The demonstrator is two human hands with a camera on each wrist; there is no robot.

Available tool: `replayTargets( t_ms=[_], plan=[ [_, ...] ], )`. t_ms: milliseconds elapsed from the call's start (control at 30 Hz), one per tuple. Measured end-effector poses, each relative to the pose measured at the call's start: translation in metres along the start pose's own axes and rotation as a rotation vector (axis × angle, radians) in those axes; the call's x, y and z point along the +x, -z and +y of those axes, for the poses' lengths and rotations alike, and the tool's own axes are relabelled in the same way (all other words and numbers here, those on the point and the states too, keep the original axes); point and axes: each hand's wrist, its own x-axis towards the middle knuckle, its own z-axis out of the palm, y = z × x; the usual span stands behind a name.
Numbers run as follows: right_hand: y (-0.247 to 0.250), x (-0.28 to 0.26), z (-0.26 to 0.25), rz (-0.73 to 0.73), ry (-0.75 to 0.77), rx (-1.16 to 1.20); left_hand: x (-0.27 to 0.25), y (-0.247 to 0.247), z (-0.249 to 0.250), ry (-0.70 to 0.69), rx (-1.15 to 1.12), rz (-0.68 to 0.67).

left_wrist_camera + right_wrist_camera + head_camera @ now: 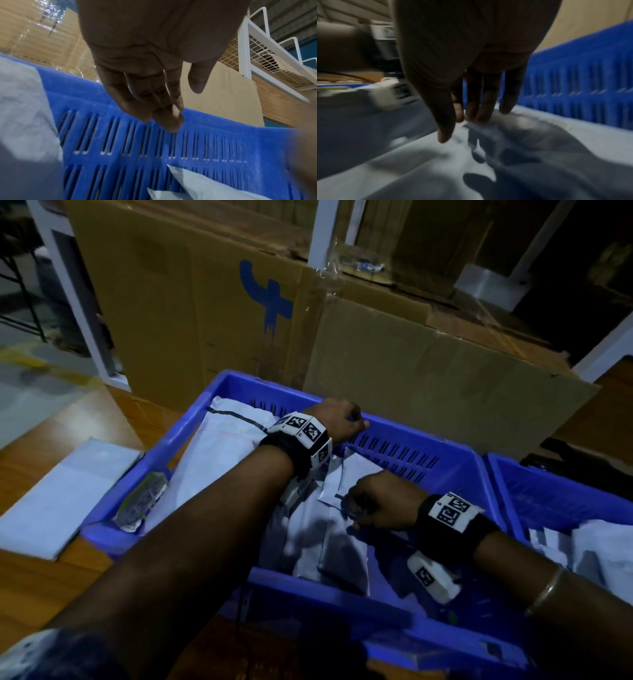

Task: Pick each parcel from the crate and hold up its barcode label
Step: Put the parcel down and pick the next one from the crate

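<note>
Crates: two blue, main crate (455,474) holds several grey parcels (329,542), exact count unclear. Left hand (150,75) over far wall, fingers loose, empty. Right hand (471,81) fingertips touch a parcel, grip relaxed.

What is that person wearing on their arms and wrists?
Both forearms are bare, no sleeves. The left wrist has a black strap with white blocks printed with black square codes, and a white box underneath. The right wrist has the same black strap, white code blocks and a white box. A thin gold-coloured bangle circles the right forearm.
</note>
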Motion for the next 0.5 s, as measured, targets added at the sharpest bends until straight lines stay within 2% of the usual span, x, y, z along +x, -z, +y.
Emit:
replayTargets(
  t_ms=[133,300,500],
  plan=[
    [-0.009,0.004,-0.015,-0.185,0.089,0.024,-0.001,-0.001,0.001,-0.004,-0.011,-0.035],
    [-0.008,0.01,-0.029,-0.284,0.103,0.001,-0.002,-0.001,0.003,-0.022,0.003,-0.028],
    [-0.013,0.013,-0.045,-0.417,0.227,-0.158,-0.003,-0.002,0.003,-0.027,-0.015,-0.033]
  ],
)
